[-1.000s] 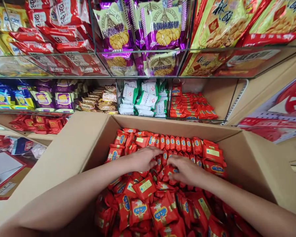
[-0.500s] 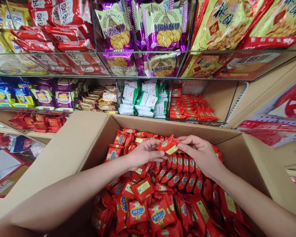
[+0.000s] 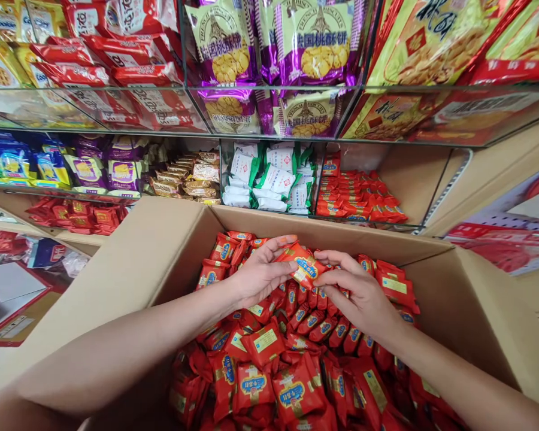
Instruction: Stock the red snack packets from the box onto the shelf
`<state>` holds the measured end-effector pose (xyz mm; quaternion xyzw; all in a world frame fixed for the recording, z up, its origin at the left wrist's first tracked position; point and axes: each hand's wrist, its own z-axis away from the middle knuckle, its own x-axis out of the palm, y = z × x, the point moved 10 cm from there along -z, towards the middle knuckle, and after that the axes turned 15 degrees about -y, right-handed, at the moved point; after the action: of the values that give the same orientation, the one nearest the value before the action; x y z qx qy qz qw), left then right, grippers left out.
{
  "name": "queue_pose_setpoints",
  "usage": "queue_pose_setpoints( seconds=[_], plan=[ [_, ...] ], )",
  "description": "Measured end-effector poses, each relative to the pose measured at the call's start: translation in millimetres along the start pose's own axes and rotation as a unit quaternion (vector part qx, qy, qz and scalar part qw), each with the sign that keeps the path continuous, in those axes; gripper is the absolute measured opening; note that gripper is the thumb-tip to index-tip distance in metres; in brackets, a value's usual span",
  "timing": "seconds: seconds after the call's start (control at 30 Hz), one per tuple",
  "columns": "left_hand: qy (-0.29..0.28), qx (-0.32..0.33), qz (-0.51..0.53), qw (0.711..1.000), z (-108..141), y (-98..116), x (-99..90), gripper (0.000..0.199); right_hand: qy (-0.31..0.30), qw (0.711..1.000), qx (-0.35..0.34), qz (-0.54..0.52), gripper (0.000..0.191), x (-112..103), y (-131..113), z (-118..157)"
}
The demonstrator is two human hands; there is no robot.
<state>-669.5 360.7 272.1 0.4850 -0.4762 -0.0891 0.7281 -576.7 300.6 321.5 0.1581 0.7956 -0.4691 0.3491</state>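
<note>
Turning the red packet [image 3: 304, 266] from its pale strip, showing half a second ago, to its blue label [image 3: 308, 267]; slanting the left forearm [image 3: 161, 335] in from lower left and the right forearm [image 3: 458, 371] from lower right; pinching the packet's left end narrowly between thumb and fingers of the left hand [image 3: 261, 274]; closing the digits of the right hand [image 3: 362, 294] narrowly on its right end; holding it level with both wrists, above the stacked packets [image 3: 324, 327], near the far wall of the cardboard box [image 3: 460, 302].
</note>
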Motion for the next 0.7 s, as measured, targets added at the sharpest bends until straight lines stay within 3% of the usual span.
queue_pose_setpoints(
  seconds=[0.27, 0.4, 0.6, 0.7],
  plan=[
    [0.012, 0.01, 0.018, 1.0, -1, 9, -3.0, 0.046, 0.008, 1.0, 0.027, 0.004, 0.018, -13, 4, -1],
    [0.005, 0.015, 0.015, 1.0, -1, 10, -1.6, 0.049, -0.01, 0.998, 0.049, -0.025, 0.013, -8, 10, 1],
    [-0.007, 0.014, 0.011, 1.0, 1, 4, 2.7, 0.051, -0.01, 0.965, 0.125, -0.23, 0.009, 14, 37, 4],
    [0.006, 0.002, 0.024, 1.0, 0, -1, -0.4, 0.033, 0.021, 0.94, 0.156, -0.302, 0.013, 16, 48, 7]
  ],
)
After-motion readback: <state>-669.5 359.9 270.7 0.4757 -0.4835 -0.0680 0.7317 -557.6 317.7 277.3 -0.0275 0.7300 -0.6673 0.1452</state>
